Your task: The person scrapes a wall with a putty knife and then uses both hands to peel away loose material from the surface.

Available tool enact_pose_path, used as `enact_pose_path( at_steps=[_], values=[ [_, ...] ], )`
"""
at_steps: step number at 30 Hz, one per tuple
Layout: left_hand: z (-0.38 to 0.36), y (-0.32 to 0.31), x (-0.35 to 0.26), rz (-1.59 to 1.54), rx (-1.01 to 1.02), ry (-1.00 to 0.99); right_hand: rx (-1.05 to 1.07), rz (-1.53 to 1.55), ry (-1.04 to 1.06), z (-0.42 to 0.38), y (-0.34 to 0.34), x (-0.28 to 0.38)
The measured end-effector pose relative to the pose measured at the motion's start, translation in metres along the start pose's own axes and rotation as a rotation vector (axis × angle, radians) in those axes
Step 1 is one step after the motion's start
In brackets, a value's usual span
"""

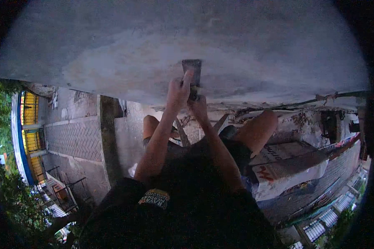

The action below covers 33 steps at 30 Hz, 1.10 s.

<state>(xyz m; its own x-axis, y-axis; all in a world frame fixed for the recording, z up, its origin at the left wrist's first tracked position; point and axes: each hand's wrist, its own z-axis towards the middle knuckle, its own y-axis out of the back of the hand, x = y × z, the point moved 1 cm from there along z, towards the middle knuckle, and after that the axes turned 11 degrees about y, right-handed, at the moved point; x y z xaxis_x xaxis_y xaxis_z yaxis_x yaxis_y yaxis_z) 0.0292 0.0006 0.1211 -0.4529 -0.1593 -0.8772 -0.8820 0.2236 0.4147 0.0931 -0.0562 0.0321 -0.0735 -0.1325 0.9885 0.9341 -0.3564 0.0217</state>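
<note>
A dark scraper (196,70) with a flat, roughly rectangular blade lies against the grey, patchy wall surface (124,54) in front of me. My left hand (179,90) is closed at the tool, with one finger stretched up along the blade and pressing on it. Just below and to the right, my right hand (198,107) is wrapped round the lower end, where the handle is mostly hidden by the fingers. Around the blade the surface shows a paler, smeared area with brownish patches.
My bare knees are spread on either side, with wooden bars (182,132) between them. A printed sack or sheet (286,168) lies at the right. A dark post (109,137) and paved ground are at the left. A cable (345,94) runs along the wall's lower edge.
</note>
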Motion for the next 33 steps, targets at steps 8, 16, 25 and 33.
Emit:
enact_pose_path(
  at_steps=[8, 16, 25, 33],
  values=[
    [0.003, -0.002, 0.001, 0.002, -0.074, -0.260, -0.003, 0.155, -0.013, 0.000, 0.000, -0.019],
    [0.004, -0.003, -0.004, -0.105, 0.090, -0.085, 0.040, 0.041, -0.151, -0.001, 0.011, -0.009],
    [0.002, -0.002, -0.003, -0.122, 0.074, -0.092, -0.036, 0.637, -0.153, -0.010, 0.008, -0.009],
    [-0.003, 0.007, 0.008, -0.182, -0.009, -0.014, 0.095, 0.009, -0.076, 0.004, 0.009, 0.013]
  ],
)
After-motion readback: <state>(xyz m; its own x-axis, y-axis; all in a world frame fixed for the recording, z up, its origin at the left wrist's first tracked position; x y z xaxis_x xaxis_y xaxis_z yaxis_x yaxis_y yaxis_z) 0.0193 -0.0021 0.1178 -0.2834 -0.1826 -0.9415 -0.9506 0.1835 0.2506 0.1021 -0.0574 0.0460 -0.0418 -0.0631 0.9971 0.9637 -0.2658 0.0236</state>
